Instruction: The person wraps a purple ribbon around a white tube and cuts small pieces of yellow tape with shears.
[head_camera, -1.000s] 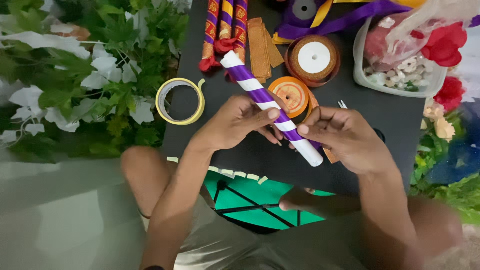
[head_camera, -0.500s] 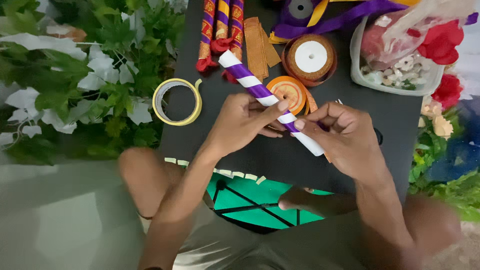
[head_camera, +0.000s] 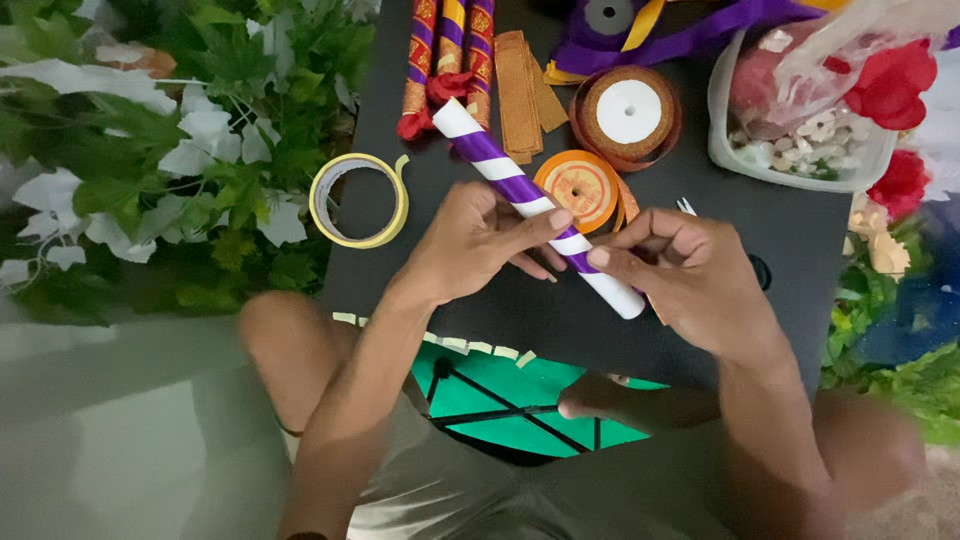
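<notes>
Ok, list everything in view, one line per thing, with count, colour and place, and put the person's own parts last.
Tube: one, white with purple ribbon spiral, held over the black table.
Wrapped sticks: three, purple, gold and red, top centre.
Tape ring: one, yellow, left part of the table.
Ribbon spools: one orange, one brown-gold, beyond the hands.
Gold strips: a stack, beside the sticks.
Purple ribbon: loose, top edge.
Tub: one, clear, top right, with small pale bits and red flowers.
Foliage: green and white leaves, left.
Green sheet: one, on the lap.
Left hand: grips the tube.
Right hand: pinches its lower end.
</notes>
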